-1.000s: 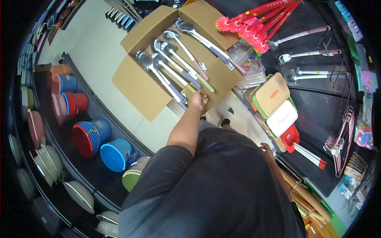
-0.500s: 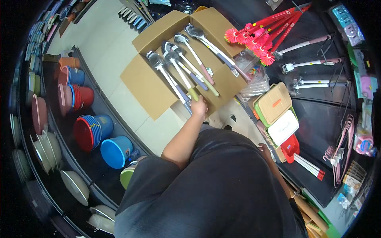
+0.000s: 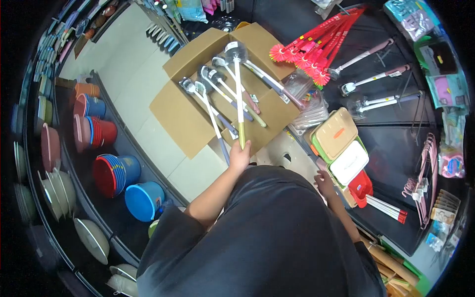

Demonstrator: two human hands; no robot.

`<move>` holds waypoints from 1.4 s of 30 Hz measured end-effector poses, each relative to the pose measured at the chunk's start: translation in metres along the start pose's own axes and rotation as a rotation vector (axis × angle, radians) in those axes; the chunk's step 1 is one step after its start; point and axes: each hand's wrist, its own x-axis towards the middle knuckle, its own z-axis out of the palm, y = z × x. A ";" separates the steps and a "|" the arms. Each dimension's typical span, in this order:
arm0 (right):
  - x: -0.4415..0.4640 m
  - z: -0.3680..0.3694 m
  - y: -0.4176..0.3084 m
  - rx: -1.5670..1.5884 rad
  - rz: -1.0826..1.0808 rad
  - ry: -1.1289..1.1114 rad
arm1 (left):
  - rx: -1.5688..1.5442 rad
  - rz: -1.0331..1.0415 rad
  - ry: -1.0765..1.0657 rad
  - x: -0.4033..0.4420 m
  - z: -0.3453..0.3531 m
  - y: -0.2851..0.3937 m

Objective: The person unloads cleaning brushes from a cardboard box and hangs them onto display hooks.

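Observation:
My left hand point(image 3: 239, 156) is closed around the green grip of a long-handled toilet brush point(image 3: 238, 94). Its white shaft points away from me, and its plastic-wrapped head is raised over an open cardboard box point(image 3: 180, 119). Several similar brushes point(image 3: 225, 85) with purple, pink or green grips lie in the box, some resting over its near edge. Off to the right, my right hand point(image 3: 325, 184) holds nothing and has its fingers apart, beside a white-lidded container point(image 3: 348, 161) and a red dustpan point(image 3: 360, 187).
Red brushes point(image 3: 321, 47) and more white-handled brushes point(image 3: 376, 76) hang on the right rack. Clear plastic packages point(image 3: 307, 106) lie beside the box. Blue buckets point(image 3: 144, 202) and red basins line the left shelf. Pink hangers point(image 3: 426, 180) hang at far right.
My left hand has lifted the green-gripped brush up from the others and drawn it toward me. My right hand has come further into view beside the white-lidded container.

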 end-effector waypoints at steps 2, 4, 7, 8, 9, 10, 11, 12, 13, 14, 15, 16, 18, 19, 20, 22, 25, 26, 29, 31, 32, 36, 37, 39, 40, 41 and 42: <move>0.008 0.000 -0.018 0.005 -0.097 0.018 | 0.248 0.147 -0.026 -0.002 -0.008 0.001; 0.011 0.002 -0.046 0.039 -0.122 0.059 | 0.348 0.249 -0.029 -0.011 -0.013 0.013; 0.019 0.002 -0.083 0.068 -0.252 0.026 | 0.555 0.431 -0.042 -0.025 -0.019 0.032; 0.018 0.003 -0.100 0.042 -0.322 0.009 | 0.555 0.439 -0.050 -0.028 -0.021 0.035; 0.016 0.005 -0.116 0.016 -0.390 -0.007 | 0.571 0.414 -0.074 -0.031 -0.023 0.039; 0.014 0.006 -0.133 0.021 -0.391 0.004 | 0.587 0.390 -0.097 -0.035 -0.025 0.043; 0.011 0.008 -0.149 0.005 -0.461 -0.022 | 0.633 0.389 -0.102 -0.042 -0.026 0.053; 0.007 0.010 -0.165 -0.010 -0.530 -0.048 | 0.636 0.396 -0.111 -0.042 -0.030 0.051; 0.002 0.013 -0.179 -0.005 -0.527 -0.038 | 0.707 0.473 -0.079 -0.043 -0.034 0.047; -0.004 0.015 -0.192 -0.027 -0.581 -0.046 | 0.777 0.549 -0.047 -0.044 -0.037 0.045; -0.009 0.017 -0.204 -0.049 -0.633 -0.053 | 0.801 0.570 -0.042 -0.049 -0.039 0.050; -0.017 0.018 -0.215 -0.043 -0.629 -0.044 | 0.805 0.574 -0.052 -0.049 -0.043 0.050; -0.028 0.019 -0.230 -0.129 -0.766 -0.081 | 0.898 0.717 -0.044 -0.050 -0.048 0.050; -0.024 0.023 -0.226 -0.173 -0.838 -0.066 | 0.892 0.771 -0.006 -0.053 -0.048 0.049; -0.025 0.024 -0.227 -0.168 -0.831 -0.056 | 0.895 0.775 -0.018 -0.055 -0.048 0.050; -0.029 0.028 -0.230 -0.268 -1.018 -0.053 | 0.947 0.820 -0.007 -0.058 -0.047 0.054; -0.035 0.033 -0.229 -0.343 -1.093 0.038 | 0.941 0.924 -0.036 -0.063 -0.039 0.062; -0.039 0.035 -0.230 -0.442 -1.160 0.119 | 0.943 0.929 -0.052 -0.062 -0.036 0.062; -0.040 0.039 -0.227 -0.458 -1.204 0.131 | 0.954 1.036 -0.071 -0.060 -0.023 0.067; -0.039 0.039 -0.224 -0.480 -1.271 0.156 | 0.949 1.107 -0.087 -0.061 -0.013 0.074; -0.038 0.040 -0.220 -0.477 -1.261 0.171 | 0.950 1.116 -0.104 -0.062 -0.008 0.079; -0.033 0.036 -0.203 -0.553 -1.222 0.086 | 0.945 1.109 -0.235 -0.069 0.015 0.103; -0.033 0.031 -0.200 -0.578 -1.191 0.089 | 0.954 1.082 -0.252 -0.070 0.021 0.106; -0.032 0.019 -0.192 -0.597 -1.154 0.103 | 0.879 0.916 -0.342 -0.080 0.035 0.121; -0.029 0.014 -0.185 -0.569 -1.148 0.133 | 0.885 0.923 -0.354 -0.081 0.042 0.123; -0.026 0.007 -0.179 -0.542 -1.142 0.164 | 0.679 0.811 -0.385 -0.081 0.049 0.125; -0.023 -0.001 -0.172 -0.540 -1.137 0.175 | 0.474 0.693 -0.410 -0.080 0.056 0.127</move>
